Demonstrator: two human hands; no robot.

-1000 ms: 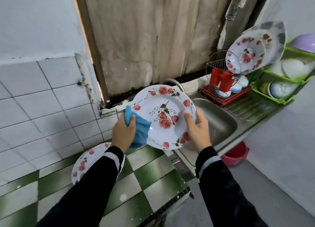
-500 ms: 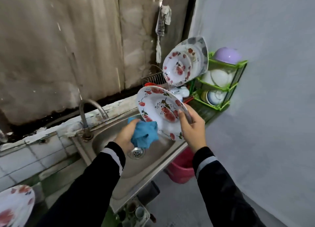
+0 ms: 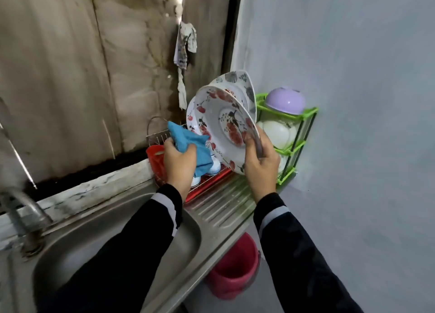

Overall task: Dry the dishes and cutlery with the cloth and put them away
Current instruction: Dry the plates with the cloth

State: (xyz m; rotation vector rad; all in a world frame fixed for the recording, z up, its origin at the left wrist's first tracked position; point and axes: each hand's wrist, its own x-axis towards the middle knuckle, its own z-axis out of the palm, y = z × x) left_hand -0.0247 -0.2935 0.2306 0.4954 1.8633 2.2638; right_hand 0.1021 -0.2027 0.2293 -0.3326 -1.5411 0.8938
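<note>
Steel sink [image 3: 131, 239] occupies the lower left; its ribbed drainboard runs toward 2 o'clock. Tap [image 3: 22, 216] is seen at 9 o'clock, blurred. A red bucket [image 3: 235, 268] is seen below the sink edge, at 5 o'clock.

Green corner rack [image 3: 296, 145] is fixed against the wall at 3 o'clock; a lilac bowl [image 3: 285, 100] lies upside down on its top tier, white bowls [image 3: 277, 131] on the tier beneath.

Rose-patterned plate [image 3: 226, 129] is held tilted on edge above the drainboard, just right of centre, face toward the camera. It is gripped at its lower right rim by the right hand [image 3: 260, 162], fingers closed over the rim. More plates [image 3: 237, 82] are propped upright just behind it; contact cannot be told.

Red dish rack [image 3: 207, 181] sits at the drainboard's far end, partly hidden by the hands; a red cup [image 3: 156, 159] and white cups are seen in it.

Left hand [image 3: 180, 162] is closed around a bunched blue cloth [image 3: 190, 143], at the plate's lower left edge. Whether the cloth touches the plate cannot be told.

A pale rag [image 3: 184, 51] hangs on the back wall at 12 o'clock.
</note>
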